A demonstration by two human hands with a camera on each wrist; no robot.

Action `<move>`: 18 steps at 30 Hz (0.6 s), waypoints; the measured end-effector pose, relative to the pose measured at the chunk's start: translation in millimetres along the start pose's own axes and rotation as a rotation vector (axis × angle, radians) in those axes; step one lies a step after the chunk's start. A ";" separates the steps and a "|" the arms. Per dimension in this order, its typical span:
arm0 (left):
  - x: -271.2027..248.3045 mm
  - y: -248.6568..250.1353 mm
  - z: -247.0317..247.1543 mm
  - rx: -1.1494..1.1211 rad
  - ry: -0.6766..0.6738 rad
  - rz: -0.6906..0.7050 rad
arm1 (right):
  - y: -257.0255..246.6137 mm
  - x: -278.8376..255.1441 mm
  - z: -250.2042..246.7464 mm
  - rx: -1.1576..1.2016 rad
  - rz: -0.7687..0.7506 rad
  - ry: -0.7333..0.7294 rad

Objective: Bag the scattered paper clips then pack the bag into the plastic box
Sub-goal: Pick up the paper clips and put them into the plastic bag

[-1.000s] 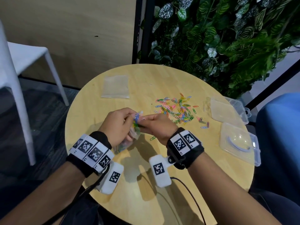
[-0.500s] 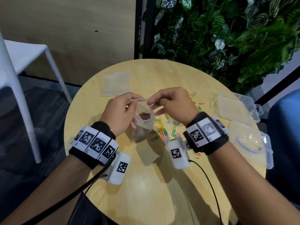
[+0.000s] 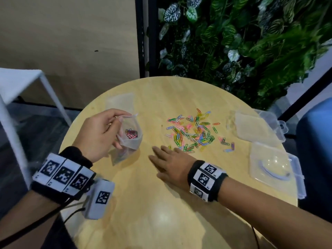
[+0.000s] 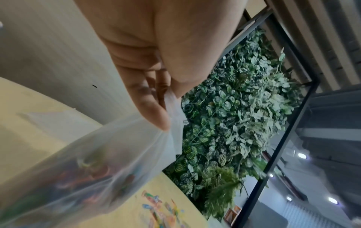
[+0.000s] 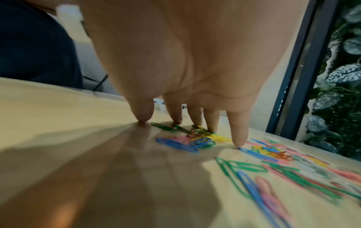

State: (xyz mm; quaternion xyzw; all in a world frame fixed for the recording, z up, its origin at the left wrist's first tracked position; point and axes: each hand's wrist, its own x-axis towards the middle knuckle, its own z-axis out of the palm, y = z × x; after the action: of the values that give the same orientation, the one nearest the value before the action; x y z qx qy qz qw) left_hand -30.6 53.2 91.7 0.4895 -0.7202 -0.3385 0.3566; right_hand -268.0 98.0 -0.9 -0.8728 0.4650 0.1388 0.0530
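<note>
Holding bag (image 3: 132,135) mouth-up, left hand (image 3: 100,133)

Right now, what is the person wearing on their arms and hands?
Nothing on the left hand or right hand: no gloves, no sleeves. Each wrist has a black band covered with white squares printed with black checkered codes. A small white camera box with black cables hangs under the left wrist.

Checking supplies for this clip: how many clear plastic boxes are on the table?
2: both open at the table's right edge, one plastic box farther away, the other plastic box nearer the person.
</note>
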 end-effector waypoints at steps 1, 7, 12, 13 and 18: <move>-1.6 -1.9 3.4 0.015 -0.014 -0.006 | 2.2 -7.5 3.7 -0.016 -0.006 -0.011; -5.2 -4.8 29.1 0.058 -0.063 -0.065 | 26.2 -34.1 11.3 -0.064 -0.030 0.097; -5.4 0.4 41.2 0.021 -0.086 -0.122 | 23.0 -32.4 14.9 0.091 0.037 0.169; -5.2 1.7 43.6 0.022 -0.090 -0.128 | 23.5 -33.4 11.5 0.103 0.079 0.179; -6.3 8.7 50.8 0.015 -0.094 -0.154 | 39.6 -34.3 -9.0 0.098 0.298 0.079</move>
State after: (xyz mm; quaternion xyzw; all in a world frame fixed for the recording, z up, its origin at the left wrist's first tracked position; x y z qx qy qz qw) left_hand -75.8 68.8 71.6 0.5296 -0.6988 -0.3820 0.2919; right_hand -317.1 101.1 19.1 -0.7951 0.5974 0.0878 0.0560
